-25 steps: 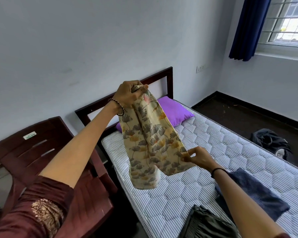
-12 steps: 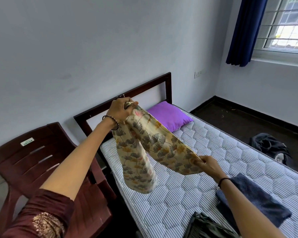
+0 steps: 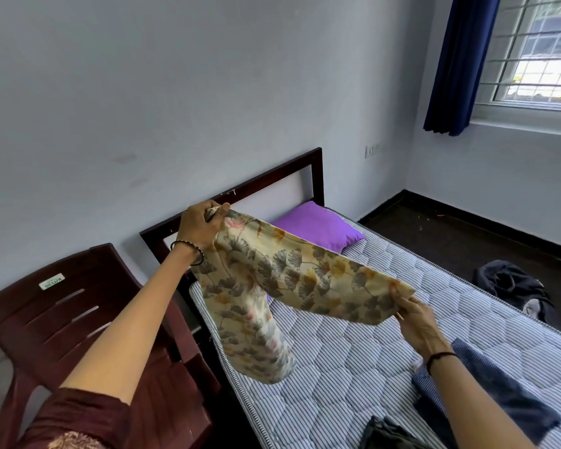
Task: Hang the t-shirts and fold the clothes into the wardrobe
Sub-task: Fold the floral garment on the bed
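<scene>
Left grip: the left hand (image 3: 198,226), a bangle at its wrist, is raised in front of the headboard, with its fingers curled tight round one end of the cream cloth garment with grey and orange leaf print (image 3: 305,273).
Right grip: the right hand (image 3: 415,319), lower down, pinches the other end between thumb and fingers.
Garment: it is held in the air above the bed and slopes down from left hand to right, with one part hanging loose below the left hand.
Beneath: blue-and-white striped quilted mattress (image 3: 353,367).
On the mattress: a navy blue cloth (image 3: 499,393) under the right forearm, a dark grey cloth (image 3: 386,435) at the near edge, and a purple pillow (image 3: 318,226) by the dark wooden headboard (image 3: 272,178).
Left of bed: maroon plastic chair (image 3: 78,319).
Floor beyond: crumpled dark bag (image 3: 512,286).
</scene>
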Tool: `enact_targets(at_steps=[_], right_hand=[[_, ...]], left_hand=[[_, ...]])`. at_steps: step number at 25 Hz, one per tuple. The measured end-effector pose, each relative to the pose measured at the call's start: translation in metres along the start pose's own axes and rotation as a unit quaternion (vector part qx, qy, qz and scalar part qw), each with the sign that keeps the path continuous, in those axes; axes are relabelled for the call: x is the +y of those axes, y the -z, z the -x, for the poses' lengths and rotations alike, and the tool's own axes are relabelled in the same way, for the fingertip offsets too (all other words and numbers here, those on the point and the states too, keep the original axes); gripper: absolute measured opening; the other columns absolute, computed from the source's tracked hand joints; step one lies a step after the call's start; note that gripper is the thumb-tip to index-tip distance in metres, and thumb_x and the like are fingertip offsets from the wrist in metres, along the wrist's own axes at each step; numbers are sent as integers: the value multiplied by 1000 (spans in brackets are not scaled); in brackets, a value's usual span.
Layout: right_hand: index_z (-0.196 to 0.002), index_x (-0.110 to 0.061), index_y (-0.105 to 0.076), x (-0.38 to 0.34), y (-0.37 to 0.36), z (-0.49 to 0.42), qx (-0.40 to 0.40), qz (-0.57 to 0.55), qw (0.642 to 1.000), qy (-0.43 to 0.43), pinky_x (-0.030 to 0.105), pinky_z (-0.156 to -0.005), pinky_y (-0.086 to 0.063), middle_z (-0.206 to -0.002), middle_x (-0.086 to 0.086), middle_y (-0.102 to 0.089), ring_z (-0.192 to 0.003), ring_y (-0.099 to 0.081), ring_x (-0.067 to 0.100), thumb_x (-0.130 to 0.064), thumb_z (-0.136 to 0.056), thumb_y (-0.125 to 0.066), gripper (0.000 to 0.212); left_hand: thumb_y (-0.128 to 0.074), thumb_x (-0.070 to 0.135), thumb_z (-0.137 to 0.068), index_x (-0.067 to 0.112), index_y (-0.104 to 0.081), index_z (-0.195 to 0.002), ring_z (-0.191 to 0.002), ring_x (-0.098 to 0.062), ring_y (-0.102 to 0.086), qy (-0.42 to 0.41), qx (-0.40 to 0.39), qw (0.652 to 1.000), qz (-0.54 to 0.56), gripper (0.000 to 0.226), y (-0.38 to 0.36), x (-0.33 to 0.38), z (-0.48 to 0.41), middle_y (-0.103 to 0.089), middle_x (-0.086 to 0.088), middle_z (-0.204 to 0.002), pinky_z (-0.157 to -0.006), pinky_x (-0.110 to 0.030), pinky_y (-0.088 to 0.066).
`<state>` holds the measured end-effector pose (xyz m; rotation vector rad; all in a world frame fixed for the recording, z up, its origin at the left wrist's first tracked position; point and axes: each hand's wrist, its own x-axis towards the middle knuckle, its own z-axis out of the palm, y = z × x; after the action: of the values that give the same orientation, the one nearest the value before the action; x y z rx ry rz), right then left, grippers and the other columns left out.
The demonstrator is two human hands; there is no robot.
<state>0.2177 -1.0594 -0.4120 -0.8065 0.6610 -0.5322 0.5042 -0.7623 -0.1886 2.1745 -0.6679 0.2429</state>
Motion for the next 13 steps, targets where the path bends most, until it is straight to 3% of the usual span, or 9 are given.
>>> enact_targets(at_steps=[2,3,4,5,6,7,10,13], right_hand=[[-117,4,-67,-2,-1,-1,-9,-49,999,-3,38,-95,-58,-111,16,-74,-102,-71,27,-16,-101,-59,27],[-109,1,-70,-2,-4,-2,18,-1,1000,10,41,-88,-61,-103,15,-75,-97,-71,29,-18,-101,-61,22],[-97,-1,-72,-2,-8,-4,66,102,992,30,45,-80,-61,-92,15,-75,-89,-70,31,-16,-100,-64,17],[-86,-2,-71,-3,-14,-4,128,245,959,68,46,-72,-57,-81,15,-71,-82,-66,34,-14,-98,-65,18],[-80,0,-67,-4,-20,-4,174,367,908,102,43,-66,-47,-73,15,-65,-77,-61,37,-11,-97,-63,20],[-79,3,-64,-4,-29,-4,190,409,884,125,41,-62,-38,-69,15,-60,-74,-55,38,-9,-96,-61,21],[-80,3,-61,-13,-47,-3,217,393,878,166,34,-56,-30,-68,10,-55,-73,-53,36,-14,-99,-57,26],[-77,-3,-62,-17,-57,-3,224,400,867,193,31,-55,-31,-70,10,-61,-72,-59,34,-29,-102,-57,36]], left_hand=[[-66,35,-93,12,-72,-85,-64,-5,-61,59,-30,990,121,25,3,-2,2,-68,2,-72,-65,-20,-49],[-67,34,-92,11,-73,-85,-71,-9,-62,81,-63,984,146,25,4,-3,2,-68,2,-76,-69,-24,-50],[-67,36,-92,10,-72,-85,-76,-12,-61,80,-107,987,85,27,3,-7,1,-68,1,-79,-71,-26,-48],[-66,38,-92,10,-72,-84,-78,-16,-61,75,-146,986,-13,30,2,-10,2,-67,-1,-79,-70,-27,-46],[-64,39,-93,11,-71,-83,-78,-19,-60,70,-148,981,-100,31,-3,-14,3,-65,-2,-76,-69,-28,-44],[-63,39,-93,12,-71,-81,-77,-21,-60,69,-129,982,-123,31,-7,-16,5,-64,-1,-72,-67,-28,-43],[-61,39,-95,15,-74,-81,-67,-11,-59,69,-89,992,-50,31,-14,-12,12,-63,8,-64,-58,-21,-40],[-59,45,-95,15,-73,-83,-74,-19,-64,69,-104,992,-38,35,-19,-12,14,-70,-2,-74,-69,-30,-48]])
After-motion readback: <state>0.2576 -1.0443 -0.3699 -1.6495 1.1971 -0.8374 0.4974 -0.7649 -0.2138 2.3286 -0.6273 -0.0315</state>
